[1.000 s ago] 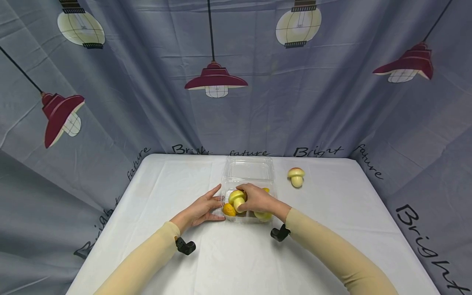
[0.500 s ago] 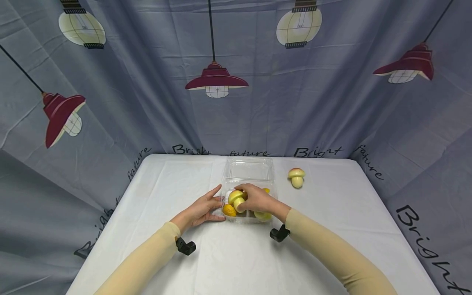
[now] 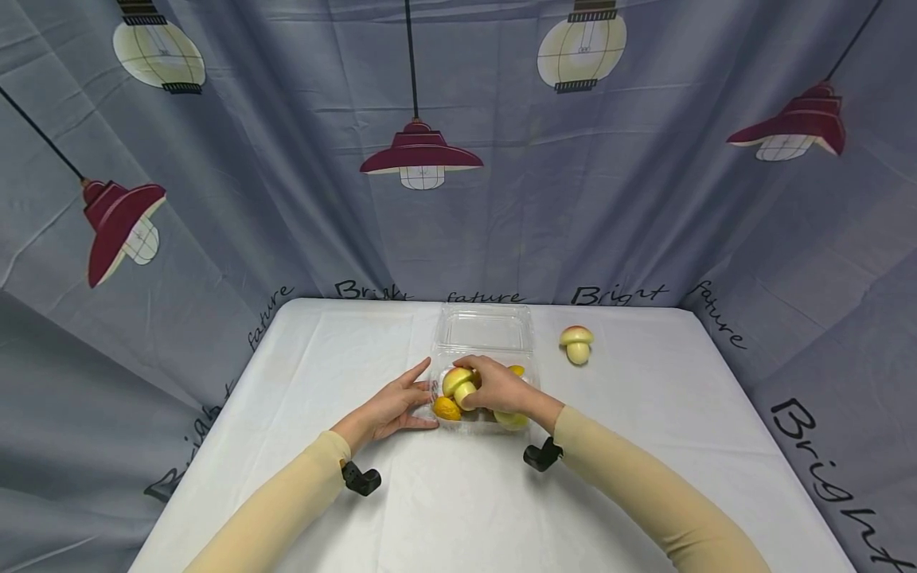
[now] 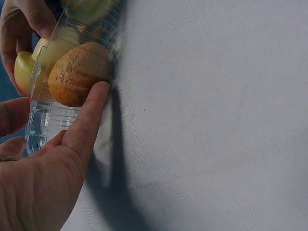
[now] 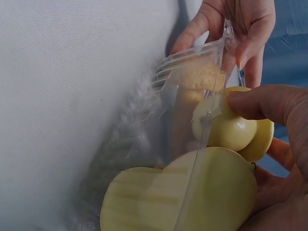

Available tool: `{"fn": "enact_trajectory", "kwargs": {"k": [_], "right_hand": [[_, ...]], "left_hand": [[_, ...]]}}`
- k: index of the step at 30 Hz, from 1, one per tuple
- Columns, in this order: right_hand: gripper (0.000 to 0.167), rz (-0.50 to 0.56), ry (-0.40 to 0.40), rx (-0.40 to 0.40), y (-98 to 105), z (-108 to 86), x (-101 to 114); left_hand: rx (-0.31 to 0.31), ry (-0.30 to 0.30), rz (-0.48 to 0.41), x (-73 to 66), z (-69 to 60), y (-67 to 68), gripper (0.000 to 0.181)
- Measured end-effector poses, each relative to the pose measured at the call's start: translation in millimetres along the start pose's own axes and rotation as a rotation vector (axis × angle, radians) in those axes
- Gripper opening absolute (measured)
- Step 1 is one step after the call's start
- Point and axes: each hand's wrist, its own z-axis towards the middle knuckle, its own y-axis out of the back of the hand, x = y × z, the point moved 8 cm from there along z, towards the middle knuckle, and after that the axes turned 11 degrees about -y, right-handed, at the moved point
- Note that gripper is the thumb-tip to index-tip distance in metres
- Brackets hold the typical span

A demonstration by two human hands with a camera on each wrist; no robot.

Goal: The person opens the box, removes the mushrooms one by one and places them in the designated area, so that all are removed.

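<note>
A clear plastic box (image 3: 481,427) stands with its lid (image 3: 483,328) folded back. My right hand (image 3: 501,387) pinches a yellow mushroom (image 3: 458,383) with a reddish cap, held in the left part of the box. My left hand (image 3: 392,406) lies against the box's left wall with spread, mostly straight fingers. In the left wrist view an orange-brown piece (image 4: 79,74) shows through the wall beside a fingertip. In the right wrist view a large pale yellow-green piece (image 5: 216,190) sits in the box under my right hand; how deep the mushroom rests cannot be told.
A second mushroom (image 3: 576,344) lies on the white tablecloth (image 3: 322,342) to the right of the lid. Behind the table's far edge hangs a grey-blue curtain (image 3: 501,231) printed with lamps. A black wrist camera (image 3: 360,478) is strapped at each wrist.
The pinched mushroom has tilted and shifted very slightly left and up, with my right fingertips moving along. My left hand has stayed in place.
</note>
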Motion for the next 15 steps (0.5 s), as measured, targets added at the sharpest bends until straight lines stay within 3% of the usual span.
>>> {"fn": "enact_trajectory", "kwargs": {"k": [7, 15], "right_hand": [[0.07, 0.02, 0.021, -0.025, 9, -3.6, 0], [0.069, 0.128, 0.022, -0.038, 28, -11.5, -3]], "left_hand": [[-0.008, 0.006, 0.004, 1.1, 1.0, 1.1, 0.077], [-0.004, 0.001, 0.025, 0.1, 1.7, 0.6, 0.079]]}}
